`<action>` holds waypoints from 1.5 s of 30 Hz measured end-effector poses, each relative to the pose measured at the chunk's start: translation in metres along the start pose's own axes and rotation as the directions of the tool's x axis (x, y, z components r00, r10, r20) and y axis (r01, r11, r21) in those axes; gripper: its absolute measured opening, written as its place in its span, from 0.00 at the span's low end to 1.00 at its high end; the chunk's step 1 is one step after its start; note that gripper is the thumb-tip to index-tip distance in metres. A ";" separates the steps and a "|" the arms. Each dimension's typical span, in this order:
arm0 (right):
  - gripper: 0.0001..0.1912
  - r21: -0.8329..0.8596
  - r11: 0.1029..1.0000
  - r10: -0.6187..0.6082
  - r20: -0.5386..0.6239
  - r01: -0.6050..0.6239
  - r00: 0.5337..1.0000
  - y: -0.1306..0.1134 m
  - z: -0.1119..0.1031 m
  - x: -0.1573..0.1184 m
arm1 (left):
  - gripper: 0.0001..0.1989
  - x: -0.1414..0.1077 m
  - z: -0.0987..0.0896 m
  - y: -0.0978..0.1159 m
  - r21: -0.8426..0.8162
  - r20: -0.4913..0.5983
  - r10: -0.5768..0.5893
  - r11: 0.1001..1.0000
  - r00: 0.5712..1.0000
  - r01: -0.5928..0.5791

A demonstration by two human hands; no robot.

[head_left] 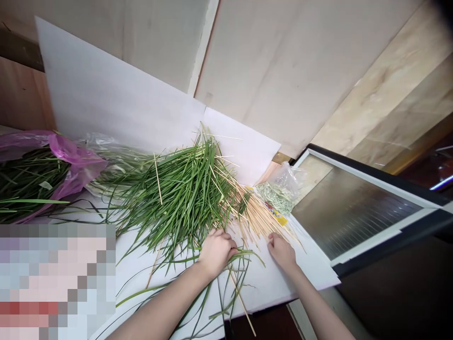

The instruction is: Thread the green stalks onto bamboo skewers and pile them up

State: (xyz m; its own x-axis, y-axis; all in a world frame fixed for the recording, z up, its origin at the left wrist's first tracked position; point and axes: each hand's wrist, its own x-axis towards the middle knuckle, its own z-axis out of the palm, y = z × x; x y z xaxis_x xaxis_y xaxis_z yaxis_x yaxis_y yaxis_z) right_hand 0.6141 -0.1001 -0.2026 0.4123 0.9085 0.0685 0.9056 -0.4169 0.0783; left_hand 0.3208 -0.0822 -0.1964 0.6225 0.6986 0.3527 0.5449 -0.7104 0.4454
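Note:
A large heap of garlic chives [177,189] spreads over the white table top [262,278]. Beside it on the right lies a fan of thin wooden skewers [264,215], partly under the chives. My left hand [215,251] is closed at the heap's front edge, with chive stems sticking out past its thumb. Below it, loose chive blades and a skewer [244,302] hang toward the front edge. My right hand [282,252] is closed near the skewers' tips, fingers curled in. Whatever is between those fingers, if anything, is too small to make out.
A pink plastic bag [76,165] of more chives sits at the left. Behind the skewers stands a clear bag [283,186] with pale green contents. A framed glass panel [354,203] leans at the right. White boards [123,99] line the back. The lower left is pixelated.

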 end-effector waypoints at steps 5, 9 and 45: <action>0.08 -0.002 1.000 0.012 0.067 -0.012 0.998 0.003 -0.008 0.005 | 0.07 0.000 0.004 -0.001 -0.046 -0.030 -0.039 0.998 0.999 0.037; 0.08 0.023 1.000 -0.013 0.084 0.011 0.996 0.004 -0.013 0.006 | 0.06 -0.001 0.006 -0.003 -0.084 -0.038 -0.054 0.995 0.998 0.051; 0.16 0.384 0.898 -0.169 -0.145 0.213 0.975 -0.015 -0.085 0.078 | 0.07 -0.001 0.004 -0.004 -0.115 -0.006 -0.046 0.992 0.999 0.045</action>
State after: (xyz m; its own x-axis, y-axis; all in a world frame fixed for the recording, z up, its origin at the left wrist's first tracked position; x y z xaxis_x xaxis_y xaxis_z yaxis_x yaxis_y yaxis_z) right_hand 0.6242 -0.0254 -0.1143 0.2345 0.9517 0.1981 0.9397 -0.1697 -0.2970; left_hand 0.3201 -0.0806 -0.2019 0.5938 0.7308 0.3367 0.5039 -0.6640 0.5524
